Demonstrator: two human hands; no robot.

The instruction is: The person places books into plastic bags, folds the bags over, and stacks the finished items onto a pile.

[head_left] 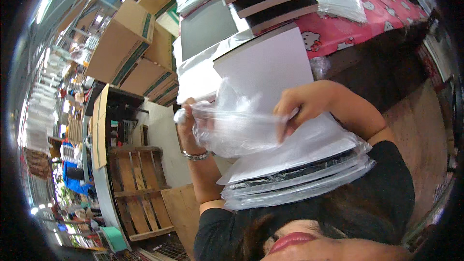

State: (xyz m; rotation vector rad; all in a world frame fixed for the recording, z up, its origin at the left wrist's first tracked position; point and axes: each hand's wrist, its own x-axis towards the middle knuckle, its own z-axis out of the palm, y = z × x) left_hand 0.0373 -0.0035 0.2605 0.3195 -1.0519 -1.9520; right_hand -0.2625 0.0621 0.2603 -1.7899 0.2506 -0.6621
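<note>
Plainly enough, the crumpled, clear plastic bag lies between the two hands, drawn out sideways from one to the other in front of the person's chest. It hangs over the near end of a large white rectangular panel with a dark far edge, and above a stack of flat, plastic-wrapped panels just in front of the body.

The left hand is raised at the bag's left end, fingers curled and pinching the film; its forearm rises nearly upright, with a silver metal-link band around the wrist. The right hand reaches in from the right, elbow bent outward and wrist turned so the fingers point leftward and down. Those fingers are bent against the film at its right end, but whether they pinch it or merely press on it cannot be told.

Glare and folds make the bag's mouth hard to make out, and the right fingertips are blurred. Film partly veils the left hand's fingers. The black step-like pile of boards at the top is cut off by the frame.
</note>
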